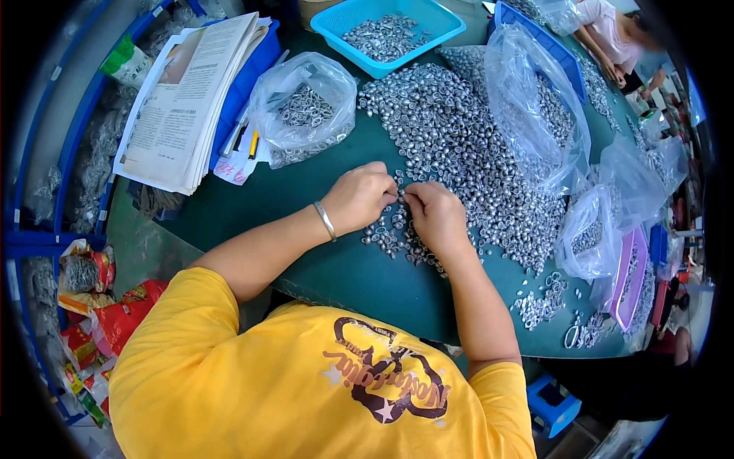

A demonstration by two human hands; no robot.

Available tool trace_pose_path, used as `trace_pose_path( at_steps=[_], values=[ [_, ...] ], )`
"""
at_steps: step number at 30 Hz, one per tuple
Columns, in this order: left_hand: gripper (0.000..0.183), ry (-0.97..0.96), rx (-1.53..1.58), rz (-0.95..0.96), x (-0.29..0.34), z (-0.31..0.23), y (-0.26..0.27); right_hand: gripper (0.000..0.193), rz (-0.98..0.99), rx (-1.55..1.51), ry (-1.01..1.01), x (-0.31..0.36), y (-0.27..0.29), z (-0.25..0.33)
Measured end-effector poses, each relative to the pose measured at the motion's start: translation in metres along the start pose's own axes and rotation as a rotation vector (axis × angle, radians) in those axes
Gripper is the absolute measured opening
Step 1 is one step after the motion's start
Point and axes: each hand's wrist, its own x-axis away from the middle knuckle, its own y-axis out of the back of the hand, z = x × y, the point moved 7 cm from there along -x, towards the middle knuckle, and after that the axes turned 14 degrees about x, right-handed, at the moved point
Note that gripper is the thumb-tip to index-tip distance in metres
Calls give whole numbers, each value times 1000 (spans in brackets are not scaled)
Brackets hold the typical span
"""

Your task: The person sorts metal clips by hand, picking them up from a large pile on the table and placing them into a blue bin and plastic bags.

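My left hand (362,197) and my right hand (438,217) meet fingertip to fingertip over the green table (306,252). Both have their fingers pinched together; whatever sits between them is too small to make out. Just beyond and to the right spreads a large heap of small silvery metal pieces (451,130), rounded and ring-like. A smaller scatter of such pieces (386,233) lies between and beneath my hands. Left of the heap stands an open clear plastic bag (302,107) holding metal rings. A silver bracelet (325,221) circles my left wrist.
At the back is a turquoise basket (451,27) of metal pieces. Newspapers (191,99) rest on a blue bin at left, near a yellow cutter (254,144). Clear bags (527,99) and a purple tray (628,275) stand right. Another person (612,34) works at far right.
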Motion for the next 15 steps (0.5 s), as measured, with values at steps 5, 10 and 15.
trace_pose_path(
  at_steps=[5, 10, 15],
  values=[
    [6, 49, 181, -71, 7, -2, 9, 4, 96, -523, -134, 8, 7, -12],
    [7, 86, 179, -85, 8, -3, 12, 8, 248, -1755, -420, 18, -4, -29],
    [10, -10, -37, -70, 5, -2, 0, 11, 231, -514, -318, 3, -2, -20]
  ],
)
